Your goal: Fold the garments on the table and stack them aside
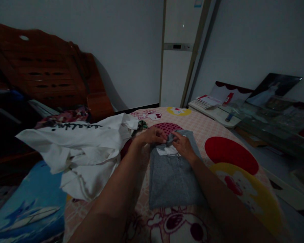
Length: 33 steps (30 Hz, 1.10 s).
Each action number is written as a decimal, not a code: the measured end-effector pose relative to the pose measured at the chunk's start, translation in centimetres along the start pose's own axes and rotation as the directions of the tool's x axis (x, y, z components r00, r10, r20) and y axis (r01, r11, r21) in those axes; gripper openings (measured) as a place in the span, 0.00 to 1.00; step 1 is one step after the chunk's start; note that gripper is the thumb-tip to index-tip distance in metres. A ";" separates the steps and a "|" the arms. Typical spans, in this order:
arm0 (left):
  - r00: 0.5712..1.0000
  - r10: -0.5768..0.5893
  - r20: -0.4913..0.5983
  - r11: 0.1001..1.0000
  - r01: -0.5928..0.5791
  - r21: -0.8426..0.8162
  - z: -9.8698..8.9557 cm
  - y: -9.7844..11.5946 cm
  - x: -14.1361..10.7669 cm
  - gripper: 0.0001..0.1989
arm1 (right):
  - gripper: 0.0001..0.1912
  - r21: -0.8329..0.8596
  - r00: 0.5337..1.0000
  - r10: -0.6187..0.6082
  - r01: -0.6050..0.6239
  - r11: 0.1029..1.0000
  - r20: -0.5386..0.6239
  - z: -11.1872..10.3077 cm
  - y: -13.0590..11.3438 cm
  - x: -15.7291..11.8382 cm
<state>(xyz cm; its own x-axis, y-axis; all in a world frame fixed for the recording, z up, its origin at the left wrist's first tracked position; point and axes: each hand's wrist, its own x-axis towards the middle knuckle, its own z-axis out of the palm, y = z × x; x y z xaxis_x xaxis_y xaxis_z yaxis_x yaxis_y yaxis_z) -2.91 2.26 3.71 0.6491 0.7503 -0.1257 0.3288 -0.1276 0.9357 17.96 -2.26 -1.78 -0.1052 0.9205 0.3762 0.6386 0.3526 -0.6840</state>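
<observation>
A grey garment [172, 184], folded into a rough rectangle, lies flat on a round table. At its far end my left hand [154, 135] has thumb and fingers pinched on the dark-grey cloth edge. My right hand [182, 145] pinches the same edge from the other side, close to the left. Just below the fingers a white patch [167, 151] of cloth shows on the garment. To the left a crumpled white garment [91, 158] with dark lettering hangs partly over the table edge. Some dark patterned cloth shows behind my left hand.
The table's pink cloth [214, 126] bears cartoon prints. At left stand a wooden chair [48, 74] and a blue item [27, 206] with a shark picture. A glass-topped stand [258, 116] with papers and a photo is at right; a tall white cabinet unit [177, 74] stands behind.
</observation>
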 end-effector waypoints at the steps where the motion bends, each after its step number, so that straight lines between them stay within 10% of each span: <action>1: 0.999 -0.001 0.053 1.000 0.002 -0.021 0.1 0.2 -0.2 0.11 | 0.26 0.015 1.000 -0.017 0.017 1.000 0.018 -0.1 0.0 0.0; 13: 0.987 0.021 -0.162 0.999 -0.028 -0.047 -2.1 -1.4 -1.0 0.07 | 0.14 0.009 0.993 -0.117 0.118 0.993 -0.009 -1.1 -0.2 -0.1; 28: 0.994 -0.110 0.016 0.979 0.106 0.173 -2.5 -2.1 -1.2 0.10 | 0.03 0.020 1.000 0.008 -0.008 1.000 0.016 -0.7 0.0 -0.2; 33: 0.994 -0.059 0.096 0.978 0.039 0.206 -2.8 -2.1 -1.0 0.15 | 0.20 0.056 0.999 0.013 -0.015 0.998 0.049 -0.9 -0.2 -0.3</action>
<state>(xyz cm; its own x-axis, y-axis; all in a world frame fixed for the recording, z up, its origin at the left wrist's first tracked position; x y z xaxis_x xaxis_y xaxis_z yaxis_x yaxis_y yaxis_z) -6.14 3.56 2.78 0.6913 0.6908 -0.2121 0.4876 -0.2293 0.8424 18.48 -2.75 -1.18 -0.1347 0.9320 0.3364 0.5963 0.3474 -0.7238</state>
